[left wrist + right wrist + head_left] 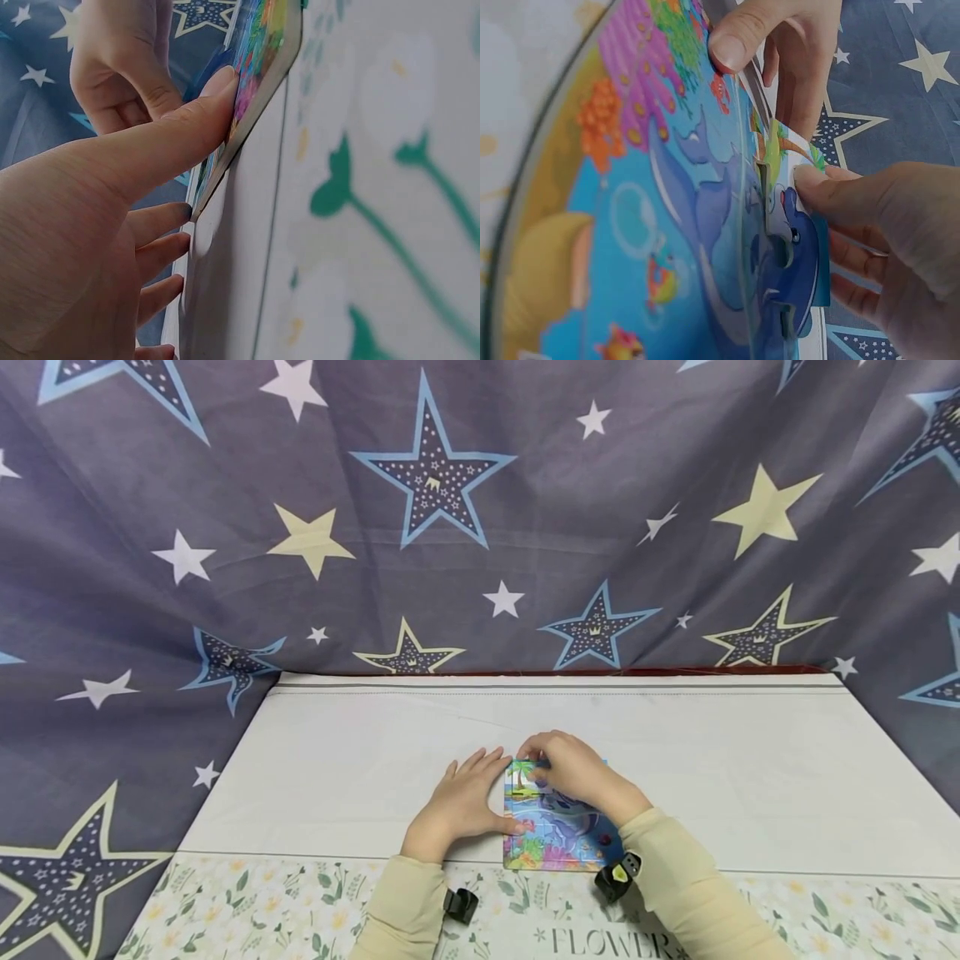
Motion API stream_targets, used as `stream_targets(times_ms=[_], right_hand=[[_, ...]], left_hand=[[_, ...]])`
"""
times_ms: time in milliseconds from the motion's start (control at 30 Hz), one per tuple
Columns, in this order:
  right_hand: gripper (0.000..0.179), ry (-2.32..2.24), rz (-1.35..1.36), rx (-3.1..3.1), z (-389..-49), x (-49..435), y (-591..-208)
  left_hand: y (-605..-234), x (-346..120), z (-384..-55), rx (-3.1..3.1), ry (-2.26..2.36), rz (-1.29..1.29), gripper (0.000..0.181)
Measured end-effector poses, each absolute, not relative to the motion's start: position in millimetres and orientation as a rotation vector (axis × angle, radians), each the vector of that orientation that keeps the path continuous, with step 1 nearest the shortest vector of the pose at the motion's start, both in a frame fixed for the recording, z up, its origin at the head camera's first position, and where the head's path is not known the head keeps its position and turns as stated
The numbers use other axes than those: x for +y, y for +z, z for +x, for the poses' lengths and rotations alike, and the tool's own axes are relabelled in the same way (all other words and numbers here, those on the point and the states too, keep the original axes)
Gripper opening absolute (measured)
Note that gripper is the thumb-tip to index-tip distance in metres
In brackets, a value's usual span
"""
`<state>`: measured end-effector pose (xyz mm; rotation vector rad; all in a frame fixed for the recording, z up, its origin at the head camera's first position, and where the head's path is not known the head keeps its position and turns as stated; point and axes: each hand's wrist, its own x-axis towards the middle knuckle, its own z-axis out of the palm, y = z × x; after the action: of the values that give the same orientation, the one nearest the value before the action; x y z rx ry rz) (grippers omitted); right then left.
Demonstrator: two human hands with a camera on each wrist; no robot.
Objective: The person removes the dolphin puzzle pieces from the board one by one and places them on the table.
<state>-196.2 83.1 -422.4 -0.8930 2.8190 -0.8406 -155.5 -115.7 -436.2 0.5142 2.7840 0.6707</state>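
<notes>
A colourful jigsaw puzzle [551, 847] with a dolphin and sea plants lies flat on the table. My left hand [459, 800] is at its left side, thumb pressing on the puzzle's face and the other fingers stretched out by its far left corner. At the far edge, my right hand [576, 768] pinches a puzzle piece [804, 244] printed with a dolphin's head and part of a palm tree. In the right wrist view that piece stands tilted up from the board, its cut tabs showing. The head view hides much of it behind the right hand.
A white cloth [360, 777] covers the table, with a flowered strip [285, 902] along the front. Behind the table hangs a grey curtain [525, 527] with stars. Each wrist carries a small black camera [461, 906].
</notes>
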Motion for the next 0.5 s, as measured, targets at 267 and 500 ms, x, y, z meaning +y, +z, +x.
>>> stream_targets(times_ms=[267,500], right_hand=[[0.019,-0.882,-0.9,2.79,-197.1,84.9,-417.2],[0.015,-0.811,-0.875,2.831,-200.9,82.2,-420.4]], left_hand=[[-434.9,-115.2,-154.9,2.772,0.678,0.504,0.105],[-434.5,-115.2,-154.8,2.77,0.682,0.506,0.104]])
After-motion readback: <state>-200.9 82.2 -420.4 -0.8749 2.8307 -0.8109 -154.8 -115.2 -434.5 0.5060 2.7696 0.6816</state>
